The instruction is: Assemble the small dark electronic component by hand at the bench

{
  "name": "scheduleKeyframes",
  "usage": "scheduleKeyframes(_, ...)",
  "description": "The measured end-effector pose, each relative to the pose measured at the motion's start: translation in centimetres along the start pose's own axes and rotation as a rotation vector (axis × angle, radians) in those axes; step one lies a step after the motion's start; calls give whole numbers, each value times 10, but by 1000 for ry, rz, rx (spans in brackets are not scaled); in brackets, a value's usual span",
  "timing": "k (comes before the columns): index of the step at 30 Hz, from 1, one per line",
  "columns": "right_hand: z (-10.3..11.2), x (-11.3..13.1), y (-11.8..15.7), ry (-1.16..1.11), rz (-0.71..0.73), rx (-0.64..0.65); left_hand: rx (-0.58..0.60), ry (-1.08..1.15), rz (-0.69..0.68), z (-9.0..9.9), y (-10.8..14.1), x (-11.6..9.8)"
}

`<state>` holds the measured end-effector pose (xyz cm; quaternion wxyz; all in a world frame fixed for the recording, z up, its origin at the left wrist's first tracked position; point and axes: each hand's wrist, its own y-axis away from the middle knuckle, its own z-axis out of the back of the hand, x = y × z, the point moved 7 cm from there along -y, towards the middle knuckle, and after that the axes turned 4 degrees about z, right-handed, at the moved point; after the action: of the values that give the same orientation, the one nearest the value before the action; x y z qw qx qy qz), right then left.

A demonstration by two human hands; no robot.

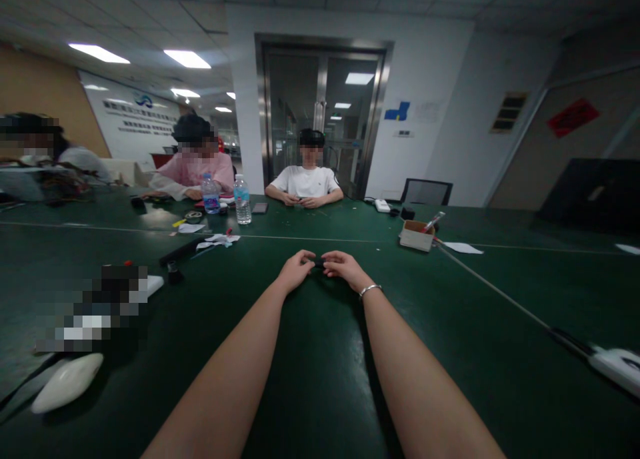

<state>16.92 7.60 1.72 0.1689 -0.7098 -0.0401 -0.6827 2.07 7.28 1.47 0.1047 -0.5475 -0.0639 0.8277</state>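
Note:
Both my arms reach forward over the dark green table (320,352). Between my hands is a small black object (319,263), too small and dark for its kind to show. My left hand (296,271) pinches its left end, with thumb and fingers curled together. My right hand (345,268) has its fingertips closed on the right end, and a silver bracelet (370,290) circles that wrist. The object is held low, at or just above the tabletop; I cannot tell whether it touches.
Left stand a black rod (181,251), a small black cup-like thing (174,273), paper scraps (219,241), two water bottles (243,200) and a white mouse-shaped object (69,383). Right are a small box (417,235) with a pen, and a white power strip (617,369). Several people sit across the table.

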Motion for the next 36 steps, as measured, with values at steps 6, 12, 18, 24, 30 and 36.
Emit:
scheduleKeyframes(6, 1, -2, -2, -12, 5, 0, 33, 4, 19, -1, 1, -1)
scheduleKeyframes(12, 0, -2, -2, -4, 7, 11, 21, 40, 20, 0, 1, 1)
scheduleKeyframes(18, -1, -2, -2, 11, 11, 7, -8, 34, 57, 2, -1, 6)
scheduleKeyframes(24, -1, 0, -2, 34, 14, 11, -9, 88, 26, 4, 0, 4)
scheduleKeyframes(30, -1, -1, -1, 19, 14, 8, -26, 38, 74, 5, -2, 7)
scheduleKeyframes(36, 0, -2, -3, 13, 17, 13, 0, 110, 23, 5, 0, 3)
